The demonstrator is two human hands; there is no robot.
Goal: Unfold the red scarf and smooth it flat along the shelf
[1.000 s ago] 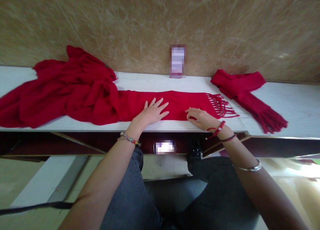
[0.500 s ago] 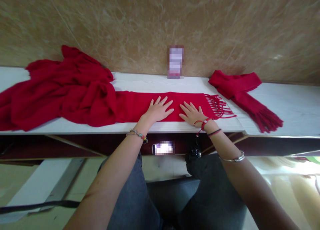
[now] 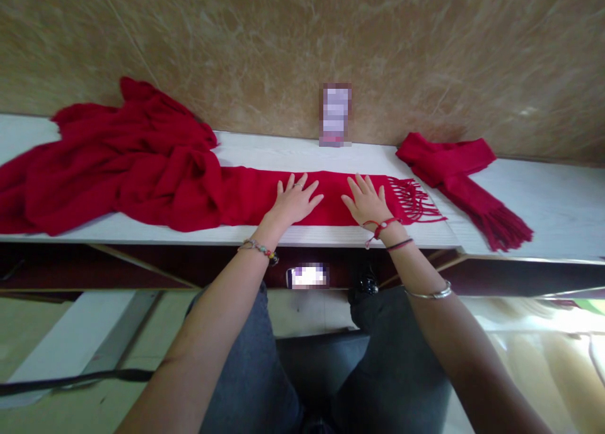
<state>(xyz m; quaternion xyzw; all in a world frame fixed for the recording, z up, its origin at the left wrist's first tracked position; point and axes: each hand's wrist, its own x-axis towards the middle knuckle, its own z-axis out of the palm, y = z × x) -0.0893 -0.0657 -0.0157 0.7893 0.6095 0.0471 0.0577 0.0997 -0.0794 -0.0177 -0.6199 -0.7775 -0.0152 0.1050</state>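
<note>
A long red scarf [image 3: 250,194] lies stretched flat along the white table [image 3: 293,154], its fringed end [image 3: 416,201] pointing right. My left hand [image 3: 295,201] rests flat on the scarf's middle, fingers spread. Just left of the fringe, my right hand [image 3: 367,199] also lies flat on the scarf with fingers spread. Neither hand holds anything. The scarf's left part runs into a rumpled heap of red cloth [image 3: 118,163].
A folded red scarf with a fringe [image 3: 466,176] lies at the right of the table. A small blurred card [image 3: 335,116] stands against the brown marbled wall. A small blurred object [image 3: 308,276] sits under the table's front edge. My legs are below.
My right hand went from curled at the scarf's near edge to flat with fingers spread, farther up on the scarf. My left hand stayed flat on it.
</note>
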